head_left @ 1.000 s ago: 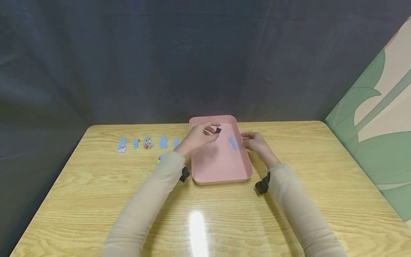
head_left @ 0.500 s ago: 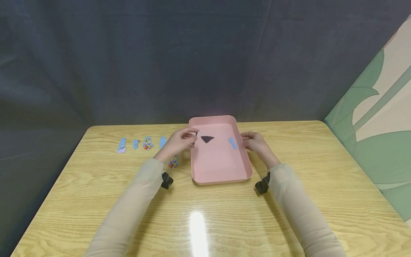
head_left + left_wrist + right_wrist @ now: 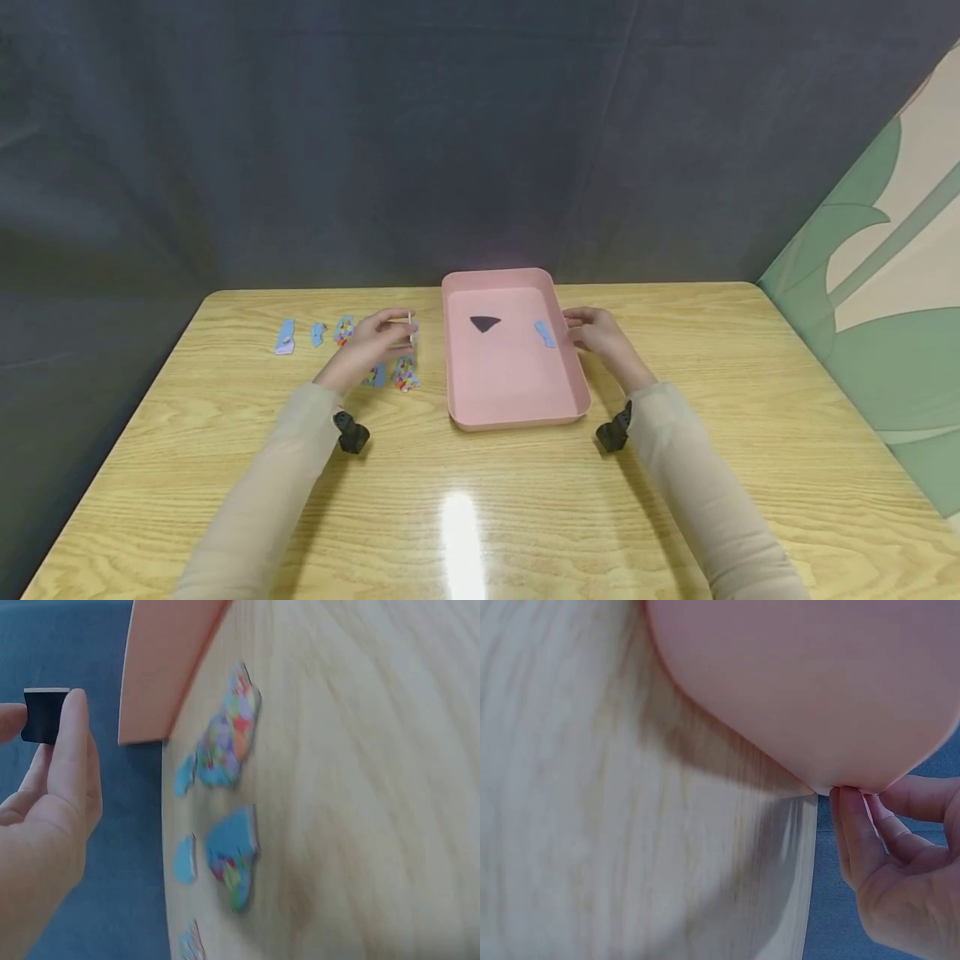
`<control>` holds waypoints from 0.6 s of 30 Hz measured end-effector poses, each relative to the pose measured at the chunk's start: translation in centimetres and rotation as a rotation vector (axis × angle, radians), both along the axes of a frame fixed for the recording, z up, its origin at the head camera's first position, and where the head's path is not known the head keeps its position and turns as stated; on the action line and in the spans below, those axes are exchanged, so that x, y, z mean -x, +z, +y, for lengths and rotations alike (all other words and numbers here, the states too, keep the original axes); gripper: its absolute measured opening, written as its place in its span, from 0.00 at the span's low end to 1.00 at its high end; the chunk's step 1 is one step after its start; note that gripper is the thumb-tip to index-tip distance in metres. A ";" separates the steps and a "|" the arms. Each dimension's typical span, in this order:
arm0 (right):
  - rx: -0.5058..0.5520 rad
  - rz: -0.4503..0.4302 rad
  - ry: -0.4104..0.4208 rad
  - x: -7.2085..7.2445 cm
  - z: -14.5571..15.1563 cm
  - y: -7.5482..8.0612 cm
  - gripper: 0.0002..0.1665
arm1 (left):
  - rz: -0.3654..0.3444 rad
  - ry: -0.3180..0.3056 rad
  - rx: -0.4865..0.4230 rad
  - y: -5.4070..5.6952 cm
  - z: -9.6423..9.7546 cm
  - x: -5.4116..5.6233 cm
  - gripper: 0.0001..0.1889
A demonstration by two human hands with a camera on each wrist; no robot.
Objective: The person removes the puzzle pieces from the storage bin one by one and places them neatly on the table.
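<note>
My left hand (image 3: 371, 337) is over the table left of the pink tray (image 3: 517, 423), pinching a small flat puzzle piece (image 3: 45, 716) between thumb and fingers. The piece stands on edge, its dark back toward the left wrist camera. Below that hand lie puzzle pieces printed with colourful shapes on blue, including a multicoloured piece (image 3: 229, 735) and a half-blue piece (image 3: 232, 851). My right hand (image 3: 600, 335) holds the tray's right wall, fingertips at its rim. Inside the tray are a dark fan-shaped piece (image 3: 485, 322) and a narrow blue piece (image 3: 544, 334).
Farther left on the wooden table (image 3: 225, 433) lie a blue piece with a pale end (image 3: 285, 337), a small blue piece (image 3: 318, 335) and a colourful piece (image 3: 344, 330). A dark cloth (image 3: 420, 150) hangs behind the table's far edge.
My left hand has moved left from above the tray to over the table pieces, still pinching a piece. The fan-shaped piece has come into view in the tray. My right hand stays put.
</note>
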State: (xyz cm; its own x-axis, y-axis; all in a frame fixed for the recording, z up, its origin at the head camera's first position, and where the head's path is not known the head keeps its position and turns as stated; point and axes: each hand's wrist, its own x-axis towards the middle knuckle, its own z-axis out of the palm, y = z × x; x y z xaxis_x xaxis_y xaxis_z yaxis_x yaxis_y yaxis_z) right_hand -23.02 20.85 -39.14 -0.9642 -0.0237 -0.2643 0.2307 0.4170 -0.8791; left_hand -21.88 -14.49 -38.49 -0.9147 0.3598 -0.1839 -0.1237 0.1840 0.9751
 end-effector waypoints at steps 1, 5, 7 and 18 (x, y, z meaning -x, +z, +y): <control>-0.001 0.002 0.000 0.0 0.0 0.1 0.30 | -0.008 0.005 -0.013 -0.1 -0.3 -0.1 0.29; 0.000 0.002 0.002 0.0 0.1 0.1 0.30 | -0.030 0.017 -0.045 -0.4 -1.3 -0.3 0.30; 0.005 0.000 0.001 0.0 0.0 0.1 0.30 | -0.039 0.028 -0.041 -0.5 -1.8 -0.3 0.31; 0.012 -0.012 -0.002 0.0 -0.2 0.1 0.30 | -0.001 0.067 0.128 -0.3 -5.1 -1.1 0.29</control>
State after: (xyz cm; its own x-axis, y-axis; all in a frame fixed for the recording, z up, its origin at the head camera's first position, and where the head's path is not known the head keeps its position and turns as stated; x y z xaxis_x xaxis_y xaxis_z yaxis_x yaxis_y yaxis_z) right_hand -22.98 20.67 -39.08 -0.9610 -0.0254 -0.2753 0.2417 0.4060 -0.8813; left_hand -20.78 -19.57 -38.80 -0.9356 0.2717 -0.2254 -0.1408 0.2981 0.9441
